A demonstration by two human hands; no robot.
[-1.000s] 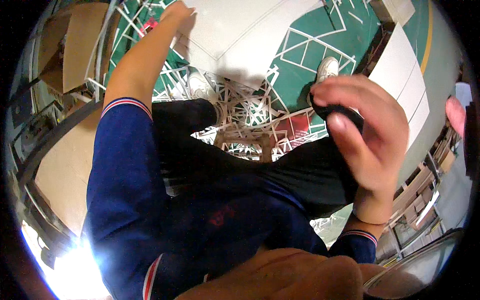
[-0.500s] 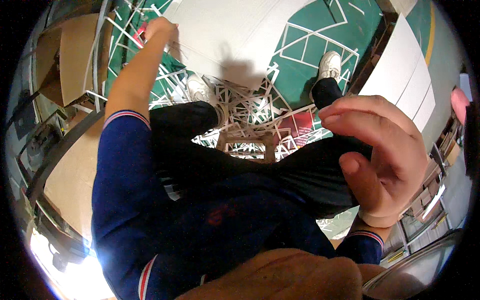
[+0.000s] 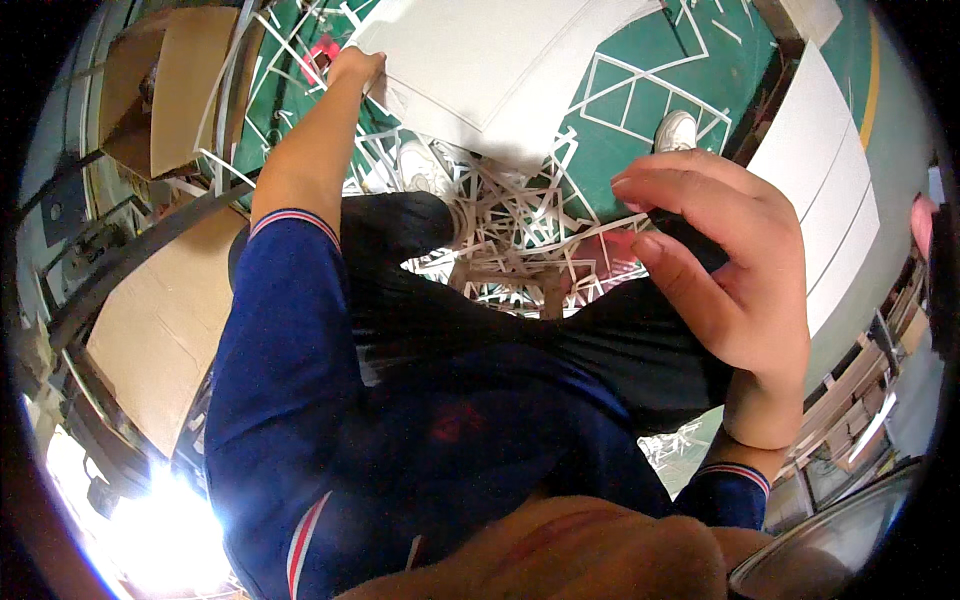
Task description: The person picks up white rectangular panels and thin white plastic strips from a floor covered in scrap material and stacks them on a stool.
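Note:
At the top of the view my left hand (image 3: 360,66) is closed on the left edge of a large white board (image 3: 493,62), which slopes over a litter of thin white offcut strips (image 3: 510,210) on the green floor (image 3: 655,80). My right hand (image 3: 715,245) is raised above my right leg, fingers curved and apart from the thumb, holding nothing. My white shoes (image 3: 676,132) show below, one partly hidden by the board and strips. A wooden stool or frame (image 3: 550,295) is between my legs, mostly hidden.
On the left stand cardboard boxes (image 3: 178,95) and a brown sheet (image 3: 145,340) among dark metal bars. At the right, white panels (image 3: 815,175) lie along a dark ledge, with stacked wooden pieces (image 3: 850,395) below. A red item (image 3: 322,55) lies among strips near my left hand.
Both hands shifted slightly between the frames: my right hand dipped to the lower right and is now back up and leftward, still open. My left hand stays on the board's edge.

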